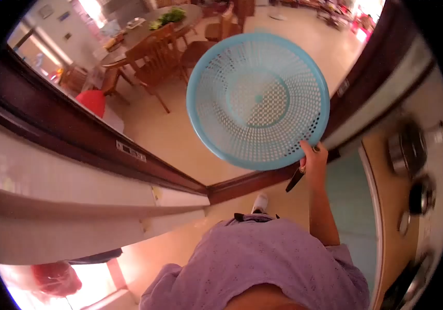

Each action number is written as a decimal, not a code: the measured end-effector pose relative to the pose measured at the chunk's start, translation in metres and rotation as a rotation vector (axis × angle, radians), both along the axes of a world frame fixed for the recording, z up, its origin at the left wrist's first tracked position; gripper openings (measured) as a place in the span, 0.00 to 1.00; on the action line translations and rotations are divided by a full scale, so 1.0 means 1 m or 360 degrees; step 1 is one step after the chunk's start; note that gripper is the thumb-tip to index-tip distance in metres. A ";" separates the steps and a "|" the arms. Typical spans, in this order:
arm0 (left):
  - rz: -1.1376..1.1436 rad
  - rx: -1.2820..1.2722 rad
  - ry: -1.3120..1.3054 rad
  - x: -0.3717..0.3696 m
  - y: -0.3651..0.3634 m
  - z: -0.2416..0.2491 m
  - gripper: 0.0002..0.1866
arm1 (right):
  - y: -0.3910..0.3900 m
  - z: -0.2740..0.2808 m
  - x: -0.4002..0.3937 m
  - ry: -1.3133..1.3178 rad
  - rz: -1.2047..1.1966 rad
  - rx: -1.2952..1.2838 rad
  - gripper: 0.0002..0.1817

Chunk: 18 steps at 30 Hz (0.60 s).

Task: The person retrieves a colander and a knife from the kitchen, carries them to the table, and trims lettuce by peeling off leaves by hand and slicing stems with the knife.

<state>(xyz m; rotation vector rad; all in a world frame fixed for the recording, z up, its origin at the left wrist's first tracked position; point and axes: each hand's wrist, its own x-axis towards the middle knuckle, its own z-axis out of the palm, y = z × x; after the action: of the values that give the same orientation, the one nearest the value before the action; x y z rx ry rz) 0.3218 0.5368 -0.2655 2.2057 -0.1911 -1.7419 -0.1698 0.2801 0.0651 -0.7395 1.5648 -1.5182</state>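
My right hand [314,157] grips the near right rim of a light blue plastic colander [221,150]. The colander is tilted so that its inside faces me, and nothing shows inside it. Below the same hand sticks out a black handle [295,180], which looks like that of a knife; its other end is hidden by the hand and the colander. My left hand is out of view.
A dark wooden door frame [169,173] surrounds the opening before me. Beyond it stand wooden chairs [154,62] and a table with leafy green vegetables [168,18]. Pots [406,150] sit on the counter at right. A red stool-like object [91,102] stands left.
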 end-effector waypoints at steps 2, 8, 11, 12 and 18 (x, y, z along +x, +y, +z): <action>0.0054 -0.0062 0.0033 -0.045 -0.032 -0.001 0.17 | -0.043 -0.007 -0.013 -0.0003 0.0120 -0.0054 0.11; 0.0086 -0.0187 0.0114 -0.150 -0.149 -0.014 0.17 | -0.163 -0.022 -0.043 0.0069 0.0371 -0.0119 0.09; 0.0044 -0.0287 0.0146 -0.160 -0.198 -0.031 0.17 | -0.184 -0.029 -0.043 -0.0003 0.0382 -0.0082 0.10; 0.0032 -0.0307 0.0158 -0.160 -0.217 -0.034 0.17 | -0.198 -0.030 -0.043 -0.0020 0.0366 -0.0079 0.09; -0.0082 -0.0367 0.0483 -0.112 -0.373 -0.102 0.17 | -0.286 -0.075 -0.048 -0.0155 -0.0050 -0.0185 0.08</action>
<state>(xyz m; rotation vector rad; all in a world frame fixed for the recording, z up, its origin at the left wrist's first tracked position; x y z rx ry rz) 0.2094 0.1641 -0.3671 1.7673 -0.3585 -1.9469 -0.2175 -0.0062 -0.0098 -0.6978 1.4316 -1.6548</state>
